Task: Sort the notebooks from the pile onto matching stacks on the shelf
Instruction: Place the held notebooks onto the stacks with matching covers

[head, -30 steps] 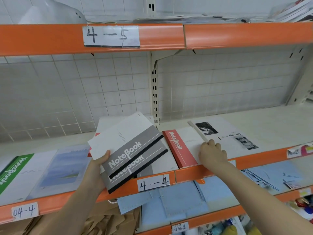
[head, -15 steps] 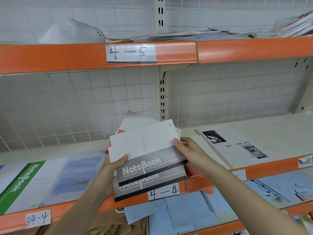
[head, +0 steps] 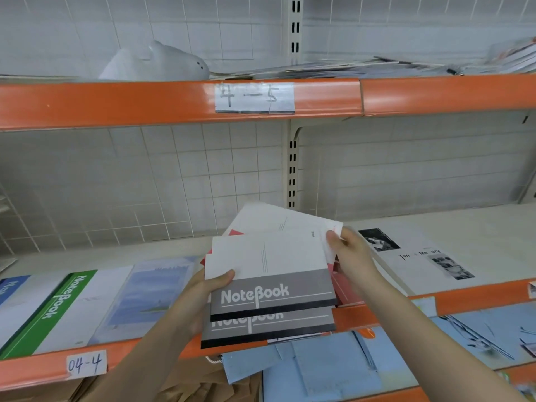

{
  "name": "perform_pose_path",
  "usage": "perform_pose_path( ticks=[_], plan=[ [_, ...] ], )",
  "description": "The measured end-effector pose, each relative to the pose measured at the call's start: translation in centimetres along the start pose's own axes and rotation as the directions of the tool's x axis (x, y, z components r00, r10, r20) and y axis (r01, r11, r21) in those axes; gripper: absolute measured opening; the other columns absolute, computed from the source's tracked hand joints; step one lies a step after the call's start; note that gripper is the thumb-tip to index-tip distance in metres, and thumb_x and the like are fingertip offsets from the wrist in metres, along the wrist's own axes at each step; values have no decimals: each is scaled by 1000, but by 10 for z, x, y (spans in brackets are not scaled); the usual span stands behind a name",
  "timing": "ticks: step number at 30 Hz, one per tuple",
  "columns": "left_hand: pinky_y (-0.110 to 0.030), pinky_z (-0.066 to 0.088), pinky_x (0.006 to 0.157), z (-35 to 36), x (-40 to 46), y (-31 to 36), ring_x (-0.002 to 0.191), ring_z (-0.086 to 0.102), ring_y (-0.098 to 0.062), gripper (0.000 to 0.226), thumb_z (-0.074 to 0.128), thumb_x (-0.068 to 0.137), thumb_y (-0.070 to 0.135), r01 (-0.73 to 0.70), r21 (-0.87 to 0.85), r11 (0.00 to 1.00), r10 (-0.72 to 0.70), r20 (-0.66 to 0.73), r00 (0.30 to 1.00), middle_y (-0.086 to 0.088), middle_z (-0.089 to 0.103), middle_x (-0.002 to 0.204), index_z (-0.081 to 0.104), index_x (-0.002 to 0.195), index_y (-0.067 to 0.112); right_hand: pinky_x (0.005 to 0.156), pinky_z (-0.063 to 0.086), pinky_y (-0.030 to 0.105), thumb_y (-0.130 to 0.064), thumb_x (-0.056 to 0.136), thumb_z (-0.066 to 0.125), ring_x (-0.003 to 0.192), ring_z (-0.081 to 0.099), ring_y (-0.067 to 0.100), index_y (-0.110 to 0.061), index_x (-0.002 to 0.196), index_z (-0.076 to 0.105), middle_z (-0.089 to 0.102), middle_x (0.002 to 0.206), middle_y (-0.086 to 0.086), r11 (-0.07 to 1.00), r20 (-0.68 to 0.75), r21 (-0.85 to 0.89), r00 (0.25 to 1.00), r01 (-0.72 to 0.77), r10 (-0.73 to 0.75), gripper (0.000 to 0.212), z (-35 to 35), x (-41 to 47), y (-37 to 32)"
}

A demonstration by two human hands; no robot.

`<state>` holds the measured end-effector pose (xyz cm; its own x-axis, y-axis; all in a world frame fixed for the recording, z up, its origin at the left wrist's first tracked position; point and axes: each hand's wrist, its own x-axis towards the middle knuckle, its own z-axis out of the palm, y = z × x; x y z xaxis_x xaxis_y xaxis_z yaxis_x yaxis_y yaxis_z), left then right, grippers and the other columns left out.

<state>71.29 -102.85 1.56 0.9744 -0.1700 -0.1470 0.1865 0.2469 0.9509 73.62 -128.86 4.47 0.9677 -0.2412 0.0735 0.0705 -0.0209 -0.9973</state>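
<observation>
Shelving (head: 179,103) edged in orange is backed by white tile; grey notebooks (head: 269,297) are gripped by the left hand (head: 203,300) and pinched, seemingly, by the right hand (head: 351,256).

The gray notebook on top (head: 269,274) covers most of the one under it (head: 269,326), so that lower "NoteBook" title is half cut. The red notebook (head: 345,288) only peeks out behind them. The blue notebook (head: 11,288) runs off the left edge. Stuff on the top shelf (head: 377,66) is too blurry to read, and the lower shelf label (head: 295,339) is hidden behind the stack.
</observation>
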Motion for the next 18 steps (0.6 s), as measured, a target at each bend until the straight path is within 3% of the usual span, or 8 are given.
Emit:
perform_pose_path(
  ticks=[2,6,9,11,13,16,18],
  plan=[
    [-40,57,70,-1,2,-4,85,71,-28,31,61,88,16,8,-26,1000,-8,-13,1000,-13,73,102,59,119,18,78,52,37,-16,99,44,84,63,24,-18,102,60,66,92,4,999,-52,-26,998,41,-42,16,-9,5,0],
    [-36,58,55,-3,7,-11,73,72,-25,38,62,87,16,-15,-152,988,1,-92,996,-11,73,96,55,125,17,68,41,33,-14,97,39,78,52,23,-8,95,54,57,84,7,991,-352,-74,926,114,-133,16,-39,19,3],
    [-37,57,51,-8,10,-18,69,71,-25,44,59,90,19,-15,-274,962,-29,-156,987,-11,72,93,52,132,10,67,44,33,-15,97,35,84,55,28,-4,105,50,56,91,12,996,-484,-79,872,42,-76,20,-66,27,15],
    [-38,57,52,-8,12,-23,71,71,-26,48,59,89,22,-13,-315,949,-46,-179,983,-12,70,100,51,134,7,75,53,44,-11,96,38,93,57,32,-3,110,43,55,100,14,998,-471,-49,882,-31,4,16,-74,26,25],
    [-38,57,51,-6,13,-26,71,71,-25,47,58,90,23,-26,-337,941,-46,-202,978,-12,69,101,52,134,6,83,53,51,-6,93,45,96,59,34,-2,118,37,54,102,15,993,-422,-67,905,-101,63,26,-78,24,34],
    [-38,57,51,-4,15,-27,69,71,-24,47,58,91,23,-44,-344,938,-39,-232,972,-10,71,94,51,134,7,78,51,42,0,88,52,87,58,35,4,128,30,55,94,16,953,-411,-219,906,-210,105,45,-78,15,40],
    [-38,57,51,-5,15,-27,69,71,-24,48,58,90,24,-48,-342,939,-37,-236,971,-10,71,94,51,135,7,82,44,39,-1,83,57,104,52,36,-1,133,32,53,112,18,890,-441,-395,897,-227,33,56,-81,9,47]
  ],
)
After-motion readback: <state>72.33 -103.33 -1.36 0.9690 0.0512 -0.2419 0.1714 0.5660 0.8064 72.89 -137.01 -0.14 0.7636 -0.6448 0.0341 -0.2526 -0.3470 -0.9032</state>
